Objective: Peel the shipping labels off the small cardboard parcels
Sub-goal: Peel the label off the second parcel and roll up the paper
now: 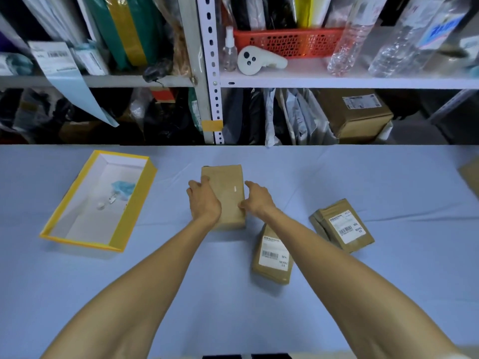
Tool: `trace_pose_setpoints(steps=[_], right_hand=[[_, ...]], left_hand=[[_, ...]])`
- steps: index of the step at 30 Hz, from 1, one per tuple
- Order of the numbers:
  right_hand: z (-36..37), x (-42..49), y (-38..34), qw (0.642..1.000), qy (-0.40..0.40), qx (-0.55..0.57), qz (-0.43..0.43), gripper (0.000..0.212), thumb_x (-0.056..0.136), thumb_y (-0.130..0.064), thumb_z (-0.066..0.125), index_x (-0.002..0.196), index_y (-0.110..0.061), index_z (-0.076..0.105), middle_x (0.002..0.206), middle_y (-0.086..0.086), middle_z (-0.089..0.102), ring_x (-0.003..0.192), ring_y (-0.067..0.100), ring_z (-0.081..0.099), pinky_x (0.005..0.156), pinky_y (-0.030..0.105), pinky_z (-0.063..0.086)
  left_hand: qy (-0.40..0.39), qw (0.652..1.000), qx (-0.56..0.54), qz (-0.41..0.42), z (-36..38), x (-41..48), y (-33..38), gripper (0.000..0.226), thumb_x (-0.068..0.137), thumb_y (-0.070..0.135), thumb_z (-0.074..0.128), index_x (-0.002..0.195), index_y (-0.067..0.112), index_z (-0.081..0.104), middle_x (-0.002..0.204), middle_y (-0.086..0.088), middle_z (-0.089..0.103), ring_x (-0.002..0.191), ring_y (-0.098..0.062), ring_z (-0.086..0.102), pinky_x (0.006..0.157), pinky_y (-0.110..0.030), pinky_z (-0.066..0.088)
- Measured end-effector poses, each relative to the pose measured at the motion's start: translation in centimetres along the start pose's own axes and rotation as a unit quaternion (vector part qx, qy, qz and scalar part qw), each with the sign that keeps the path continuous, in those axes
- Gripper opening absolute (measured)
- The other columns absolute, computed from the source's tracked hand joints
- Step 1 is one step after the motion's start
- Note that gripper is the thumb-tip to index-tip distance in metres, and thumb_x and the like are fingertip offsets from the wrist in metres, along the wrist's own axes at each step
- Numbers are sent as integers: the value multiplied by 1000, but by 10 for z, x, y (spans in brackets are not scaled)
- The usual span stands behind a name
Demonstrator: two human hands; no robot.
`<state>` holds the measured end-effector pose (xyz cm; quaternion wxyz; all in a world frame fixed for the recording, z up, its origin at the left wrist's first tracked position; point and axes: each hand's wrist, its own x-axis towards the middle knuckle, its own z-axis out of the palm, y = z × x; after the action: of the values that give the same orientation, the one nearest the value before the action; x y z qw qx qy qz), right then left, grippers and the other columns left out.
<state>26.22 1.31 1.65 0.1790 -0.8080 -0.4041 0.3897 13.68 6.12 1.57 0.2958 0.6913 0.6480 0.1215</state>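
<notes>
Holding bare-topped parcel [225, 182] at tabletop [363, 177] centre with left hand [204, 200] and right hand [257, 199], fingers [204, 180] curled over long edges; probably light, stiff, tape-slick, so grip sides

The left hand [203, 203] hides one side of the middle parcel [228, 187]; the right arm [311, 242] covers part of the near parcel [269, 257]. The right edge cuts off a brown box [470, 177].

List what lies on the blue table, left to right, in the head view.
Yellow-rimmed white open box → plain brown cardboard parcel → nearer white-labelled brown parcel → tilted white-labelled brown parcel → brown cardboard corner at the right edge.
</notes>
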Motion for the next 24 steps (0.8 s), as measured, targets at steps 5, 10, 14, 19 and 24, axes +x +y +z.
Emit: trace_pose_setpoints(steps=[5, 10, 14, 19, 24], right_hand=[[-29, -22, 29, 996, 33, -80, 15, 61, 88, -15, 64, 143, -9, 39, 137, 18, 50, 125, 34, 50, 102, 39, 44], [-36, -58, 65, 991, 55, -104, 63, 48, 86, -16, 64, 131, -5, 48, 132, 17, 52, 120, 33, 53, 96, 37, 47], [-21, -85, 93, 989, 49, -102, 97, 43, 88, -19, 60, 126, -4, 46, 128, 16, 54, 116, 32, 54, 81, 32, 43], [2, -100, 111, 991, 33, 16, 127, 59, 90, -21, 60, 136, 1, 29, 129, 19, 54, 117, 36, 55, 88, 38, 48], [-1, -103, 115, 988, 63, 86, 113, 54, 81, -11, 66, 128, -4, 40, 122, 15, 59, 111, 31, 59, 87, 39, 53]], left_hand=[[-91, 982, 24, 161, 27, -54, 10, 19, 86, 12, 54, 105, 15, 57, 107, -6, 55, 90, -27, 59, 78, -35, 47], [-183, 977, -2, 113, 50, -95, 4, 28, 85, 24, 65, 109, 12, 62, 106, -10, 67, 101, -29, 63, 85, -32, 49], [-236, 971, -6, 44, 64, -108, -8, 51, 86, 29, 66, 132, 13, 50, 129, -12, 58, 120, -28, 54, 98, -33, 43], [-240, 970, -25, 22, 72, -115, -9, 47, 90, 26, 60, 134, 18, 46, 132, -10, 57, 120, -28, 54, 96, -32, 42], [-233, 971, -56, -2, 74, -121, -3, 41, 92, 22, 57, 131, 17, 46, 127, -10, 59, 113, -28, 57, 83, -28, 41]])
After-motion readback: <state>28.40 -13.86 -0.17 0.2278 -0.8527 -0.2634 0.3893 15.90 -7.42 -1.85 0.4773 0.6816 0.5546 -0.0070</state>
